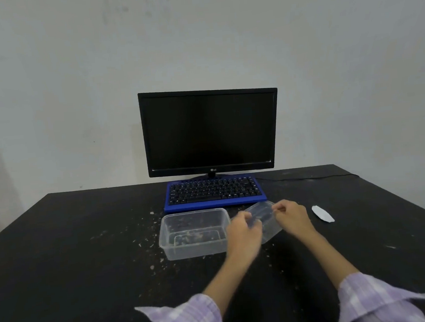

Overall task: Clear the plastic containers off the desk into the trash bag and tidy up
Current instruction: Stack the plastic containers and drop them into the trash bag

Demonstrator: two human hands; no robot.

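A head-worn camera looks down at a black tabletop [60, 249] set against a pale wall [72, 70]. Two arms in lilac checked sleeves [193, 320] reach forward from the bottom of the view.

Both hands hold a clear plastic lid [265, 220], tilted and lifted just above the tabletop near the middle. The left hand [242, 231] grips the lid's near left edge with curled fingers. The right hand [293, 216] pinches the lid's right edge between thumb and fingers.

Just left of the hands sits a clear plastic tub [194, 234], upright and open. Scraps of food residue lie in its bottom. The left hand is right beside the tub's right wall; whether they touch cannot be told.

Pale crumbs [146, 232] are scattered on the tabletop around the tub, mostly to its left and in front.

Behind the tub and lid is a blue keyboard [214, 192] with black keys. Behind that stands a black monitor [210, 130], its screen dark. A thin black cable [309, 178] runs to the right along the tabletop's far edge.

To the right of the right hand, apart from it, lies a small white scrap [323, 213], perhaps crumpled paper or a wrapper.
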